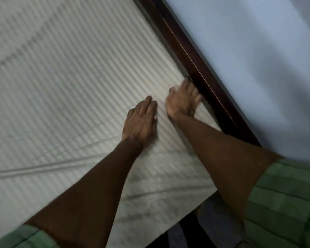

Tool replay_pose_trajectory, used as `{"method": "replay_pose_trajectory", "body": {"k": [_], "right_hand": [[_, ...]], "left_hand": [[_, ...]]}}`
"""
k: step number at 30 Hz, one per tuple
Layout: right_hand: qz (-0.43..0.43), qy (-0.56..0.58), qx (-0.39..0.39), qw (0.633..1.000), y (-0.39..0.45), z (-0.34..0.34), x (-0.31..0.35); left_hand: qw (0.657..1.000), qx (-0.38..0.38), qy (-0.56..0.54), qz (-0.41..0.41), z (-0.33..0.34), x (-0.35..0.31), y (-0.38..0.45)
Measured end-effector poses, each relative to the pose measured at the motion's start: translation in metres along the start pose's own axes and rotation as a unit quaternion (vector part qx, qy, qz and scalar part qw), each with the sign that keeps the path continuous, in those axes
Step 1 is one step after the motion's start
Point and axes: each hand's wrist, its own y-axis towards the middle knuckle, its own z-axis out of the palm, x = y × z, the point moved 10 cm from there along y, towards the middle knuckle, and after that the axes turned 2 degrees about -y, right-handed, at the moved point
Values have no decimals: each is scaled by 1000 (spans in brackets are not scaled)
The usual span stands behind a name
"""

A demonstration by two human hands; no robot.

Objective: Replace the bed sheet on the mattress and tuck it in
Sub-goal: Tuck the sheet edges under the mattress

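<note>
The bed sheet (61,86) lies spread over the mattress, running left of and behind both hands. The left hand (140,122) rests flat on the sheet, just left of the right hand (183,101). The right hand's fingers (188,85) lie at the sheet's right edge, against the bed frame (204,72). Right of the frame, beyond the fingers, stands the wall (258,51).
</note>
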Motion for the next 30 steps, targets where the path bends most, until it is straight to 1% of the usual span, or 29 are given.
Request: {"method": "replay_pose_trajectory", "body": {"k": [1, 2, 3, 4, 7, 9, 13, 15, 18, 21, 23, 25, 28, 30], "right_hand": [[-113, -15, -2, 993, -10, 2, 28], [-215, -26, 17, 976, -25, 10, 46], [-272, -38, 42, 961, -37, 21, 50], [-282, -51, 52, 957, -42, 29, 43], [-204, -78, 22, 976, -49, 33, 5], [-205, -100, 18, 973, -63, 36, -4], [-260, -113, 32, 958, -89, 33, -16], [-291, -124, 42, 948, -110, 34, -29], [-337, -122, 67, 931, -152, 33, -59], [-389, -124, 73, 910, -196, 27, -102], [-417, -123, 69, 898, -219, 25, -129], [-441, -99, 65, 890, -237, 20, -155], [-453, -36, 59, 889, -249, 4, -190], [-468, -41, 33, 882, -253, -9, -213]], "left_hand": [[1000, -2, -1, -7, -3, 2, 3], [1000, -2, -1, -15, -5, 3, 5], [1000, 0, 4, -23, -6, 3, 7], [999, 7, 12, -30, -5, 4, 8], [998, 26, 26, -44, 1, 0, 5], [997, 28, 23, -61, 7, -3, 1], [994, 16, -5, -112, 20, -15, -18], [992, 3, -4, -122, 29, -23, -39], [991, -1, 1, -133, 49, -43, -84], [985, -2, 0, -173, 79, -72, -137], [978, -19, -14, -207, 94, -91, -166], [971, -36, -15, -236, 109, -115, -194], [965, -51, -15, -256, 128, -155, -226], [964, -58, -13, -259, 136, -177, -246]]}}
